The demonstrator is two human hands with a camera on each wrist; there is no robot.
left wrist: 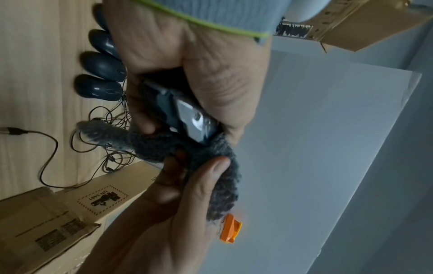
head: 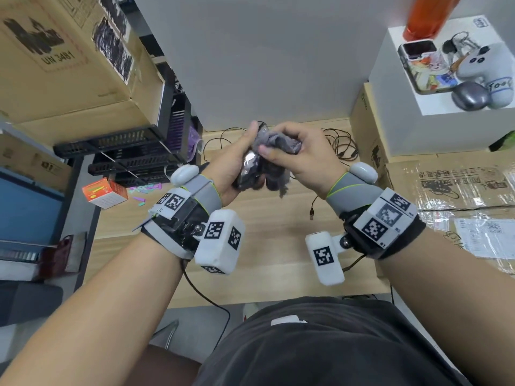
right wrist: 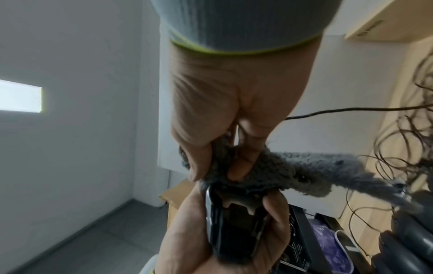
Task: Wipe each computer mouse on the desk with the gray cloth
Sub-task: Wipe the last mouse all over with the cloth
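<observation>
The left hand (head: 237, 165) is curled around a dark mouse (head: 249, 165), holding it up above the bench (head: 278, 246), well clear of the wood. In the left wrist view the mouse shows its underside, with the silvery label and sensor window facing away from the palm. The right hand (head: 295, 154) pinches the bunched gray cloth (head: 281, 143) between thumb and fingers and presses it against the far end of the mouse, so cloth and mouse are touching. The relation that matters for the next stroke: the long axis of the mouse runs away from the person's body and slightly upward, its near end seated in the left palm and its far end under the cloth, with the cloth hand lying to the right of it. I judge that a wipe would therefore travel along that axis back toward the left wrist, or the left hand would roll the mouse to offer another face. The right wrist view shows the left fingers clasping both long sides of the mouse, which leaves those sides partly covered. Three or four more mice (left wrist: 100, 66) lie side by side on the bench below, their cords (left wrist: 112, 133) tangled just beside them; whether any is already wiped cannot be told.
</observation>
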